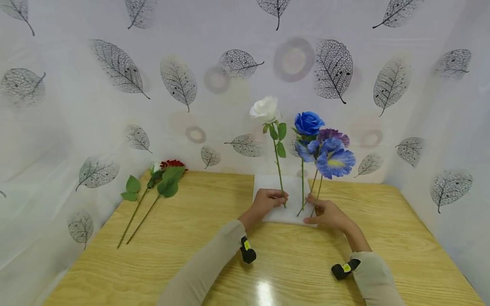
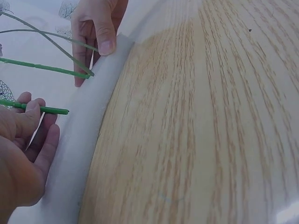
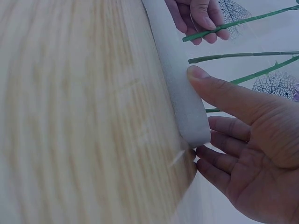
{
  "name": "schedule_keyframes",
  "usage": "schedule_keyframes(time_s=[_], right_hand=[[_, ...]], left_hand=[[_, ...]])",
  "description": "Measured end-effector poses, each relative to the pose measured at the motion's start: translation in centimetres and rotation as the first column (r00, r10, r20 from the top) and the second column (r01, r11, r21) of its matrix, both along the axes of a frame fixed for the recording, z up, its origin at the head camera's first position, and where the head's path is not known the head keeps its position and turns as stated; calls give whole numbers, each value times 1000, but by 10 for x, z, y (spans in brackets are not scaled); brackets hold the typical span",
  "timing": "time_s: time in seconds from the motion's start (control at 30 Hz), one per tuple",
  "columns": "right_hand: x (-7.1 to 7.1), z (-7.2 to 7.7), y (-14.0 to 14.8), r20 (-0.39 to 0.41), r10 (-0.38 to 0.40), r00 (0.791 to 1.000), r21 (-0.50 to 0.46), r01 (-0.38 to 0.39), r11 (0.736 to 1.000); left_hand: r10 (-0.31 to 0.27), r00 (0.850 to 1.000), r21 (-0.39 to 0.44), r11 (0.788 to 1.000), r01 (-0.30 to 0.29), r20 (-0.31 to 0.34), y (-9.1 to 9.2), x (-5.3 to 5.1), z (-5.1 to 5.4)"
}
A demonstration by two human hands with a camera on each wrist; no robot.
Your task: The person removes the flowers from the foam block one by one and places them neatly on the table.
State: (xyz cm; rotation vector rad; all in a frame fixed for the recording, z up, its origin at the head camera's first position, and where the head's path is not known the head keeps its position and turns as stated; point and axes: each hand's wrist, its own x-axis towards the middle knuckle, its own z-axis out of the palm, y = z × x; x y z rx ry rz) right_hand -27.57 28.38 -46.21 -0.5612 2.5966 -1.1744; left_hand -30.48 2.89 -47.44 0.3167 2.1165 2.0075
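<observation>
My left hand (image 1: 266, 202) pinches the green stem of a white rose (image 1: 265, 109) near its lower end. The stem's cut tip (image 2: 60, 111) shows in the left wrist view, just over a white foam block (image 1: 264, 182). My right hand (image 1: 329, 214) holds the block's right side, thumb on top and fingers against the side, as the right wrist view shows. Between the hands, a blue rose (image 1: 308, 123), a blue iris (image 1: 337, 163) and a purple flower (image 1: 334, 135) stand upright on thin stems at the block. Whether each stem is sunk in the foam, I cannot tell.
On the left of the wooden table (image 1: 206, 208) lie two more stems: a red flower (image 1: 173, 164) with broad green leaves, and a white one (image 1: 155, 167) partly hidden by leaves. A leaf-patterned curtain (image 1: 237, 25) hangs behind and around the table.
</observation>
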Motion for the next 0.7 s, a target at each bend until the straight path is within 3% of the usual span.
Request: schedule_keyframes(time_s=[0.3,0.53,0.7], right_hand=[[1,0,-1,-15,-7,1000,17,8,1000],[0,-3,2,-18,-12,1000,31,13,999],[-2,-4,4,-24,-15,1000,33,16,999]], left_hand=[[3,996,-69,998,-10,-94,-21,-5,0],[25,981,-175,983,-59,-191,-45,-3,16],[45,975,-170,982,-83,-217,-66,-1,29]])
